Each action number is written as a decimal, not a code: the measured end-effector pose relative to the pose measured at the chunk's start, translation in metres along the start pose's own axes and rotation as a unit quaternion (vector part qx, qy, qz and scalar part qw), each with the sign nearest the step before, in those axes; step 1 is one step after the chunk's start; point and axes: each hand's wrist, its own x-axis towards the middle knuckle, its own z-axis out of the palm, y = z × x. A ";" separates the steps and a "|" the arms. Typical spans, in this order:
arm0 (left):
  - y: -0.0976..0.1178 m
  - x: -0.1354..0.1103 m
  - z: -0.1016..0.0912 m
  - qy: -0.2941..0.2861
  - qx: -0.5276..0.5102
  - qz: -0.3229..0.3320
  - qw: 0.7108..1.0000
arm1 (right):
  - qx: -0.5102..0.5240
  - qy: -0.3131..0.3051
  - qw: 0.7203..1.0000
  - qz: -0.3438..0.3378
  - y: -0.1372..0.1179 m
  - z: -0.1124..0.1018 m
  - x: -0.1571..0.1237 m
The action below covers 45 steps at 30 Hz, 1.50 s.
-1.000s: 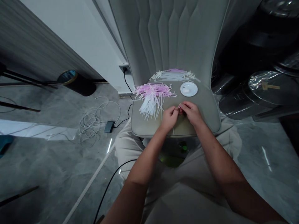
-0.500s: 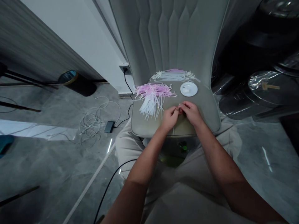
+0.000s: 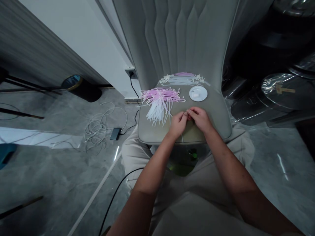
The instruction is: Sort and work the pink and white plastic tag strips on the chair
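Over the front part of a grey-green chair seat [image 3: 211, 126], my left hand [image 3: 178, 124] and my right hand [image 3: 199, 118] meet with their fingertips pinched together. From under my left hand a thin white stick [image 3: 182, 138] runs down to the seat's front edge. What my right fingertips grip is too small and covered to make out. Left of my hands lies a pile of pink sticks [image 3: 163, 95] with small pale ends, and white sticks [image 3: 157, 113] fan out below it. A white round dish [image 3: 202, 95] with a small white piece in it stands beyond my right hand.
Another bundle of white and pink sticks [image 3: 183, 79] lies against the chair's backrest [image 3: 182, 39]. On the floor to the left are a black box [image 3: 115, 133] with coiled pale cables [image 3: 95, 129] and a dark bin [image 3: 82, 88]. Shiny wrapped round objects [image 3: 261, 101] stand at right.
My hands stay together over the seat with only slight finger movement. The pale bit between the fingertips shows less now. The view has shifted slightly.
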 end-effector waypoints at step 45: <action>0.167 -0.110 -0.028 -0.022 -0.179 0.218 0.959 | 0.111 0.000 0.982 -0.151 -0.151 0.056 -0.153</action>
